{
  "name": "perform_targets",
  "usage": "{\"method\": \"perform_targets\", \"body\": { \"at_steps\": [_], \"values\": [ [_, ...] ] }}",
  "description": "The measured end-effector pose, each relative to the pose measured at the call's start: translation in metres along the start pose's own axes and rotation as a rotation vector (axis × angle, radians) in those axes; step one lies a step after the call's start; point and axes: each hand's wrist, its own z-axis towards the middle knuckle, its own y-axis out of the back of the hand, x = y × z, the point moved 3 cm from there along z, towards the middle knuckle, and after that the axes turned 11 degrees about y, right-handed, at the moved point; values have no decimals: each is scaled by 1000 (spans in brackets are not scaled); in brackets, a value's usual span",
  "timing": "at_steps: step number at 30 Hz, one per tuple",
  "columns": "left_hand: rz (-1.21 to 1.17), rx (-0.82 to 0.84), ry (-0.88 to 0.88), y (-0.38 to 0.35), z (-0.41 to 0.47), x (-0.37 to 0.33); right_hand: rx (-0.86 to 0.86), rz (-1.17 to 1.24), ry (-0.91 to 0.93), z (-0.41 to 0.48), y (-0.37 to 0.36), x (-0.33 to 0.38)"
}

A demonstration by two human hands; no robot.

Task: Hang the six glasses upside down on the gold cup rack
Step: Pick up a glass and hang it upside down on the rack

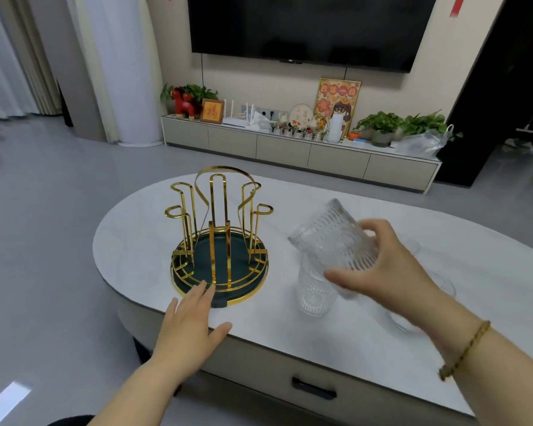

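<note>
The gold cup rack with a dark green round base stands on the left part of the white oval table; none of its prongs holds a glass. My right hand grips a clear ribbed glass, tilted with its mouth toward the rack, above the table. Another ribbed glass stands upright just below it. More clear glasses stand behind my right wrist, partly hidden. My left hand lies flat and open on the table, fingertips touching the rack's front rim.
The table's front edge runs close to me, with a drawer handle below it. Grey floor surrounds the table. A low TV cabinet with plants and ornaments stands against the far wall under a television.
</note>
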Motion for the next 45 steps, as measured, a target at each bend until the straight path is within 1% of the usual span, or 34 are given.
{"method": "perform_targets", "body": {
  "at_steps": [4,7,11,15,18,25,30,39,45],
  "values": [
    [30,42,95,2,14,13,106,-100,54,33,-7,31],
    [33,85,93,2,21,23,191,-176,107,48,-19,47],
    [47,69,77,6,30,35,266,-297,156,62,-37,61],
    [6,84,65,5,32,39,314,-267,167,75,-48,70],
    [-37,76,104,4,32,43,352,-258,189,83,-57,75],
    [-35,99,80,2,30,44,409,-366,252,102,-85,82],
    [-31,109,35,1,32,47,441,-378,228,110,-107,82],
    [-51,138,29,2,30,52,549,-431,203,105,-139,76],
    [-22,111,16,2,31,51,555,-437,227,105,-148,75]
  ]
}}
